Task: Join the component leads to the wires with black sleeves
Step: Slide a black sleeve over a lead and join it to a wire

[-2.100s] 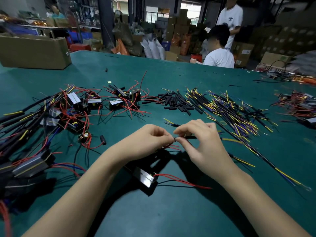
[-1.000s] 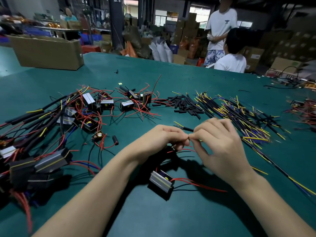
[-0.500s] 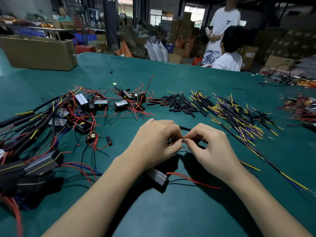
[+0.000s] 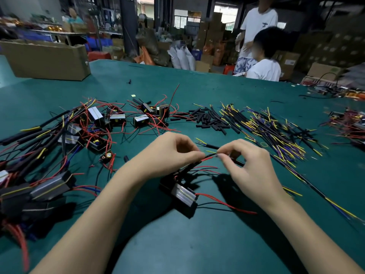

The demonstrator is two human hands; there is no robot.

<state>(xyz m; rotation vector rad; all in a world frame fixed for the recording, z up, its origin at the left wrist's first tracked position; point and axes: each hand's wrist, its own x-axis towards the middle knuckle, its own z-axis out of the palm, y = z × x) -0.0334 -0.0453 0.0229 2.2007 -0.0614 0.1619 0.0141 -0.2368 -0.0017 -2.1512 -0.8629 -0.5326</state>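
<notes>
Big green desk [image 4: 197, 244] takes up most of the view. Using the black component [image 4: 184, 195] near the middle as the landmark: a cardboard box [image 4: 45, 60] sits far back-left of it, a messy pile of finished units [image 4: 59, 139] is off to its left, and the loose black sleeves [image 4: 209, 119] lie behind it. Just above it, the left hand [image 4: 169, 153] pinches a red lead [image 4: 206, 159] and the right hand [image 4: 248, 165] pinches a black-sleeved wire [image 4: 209, 146], fingertips nearly meeting.
</notes>
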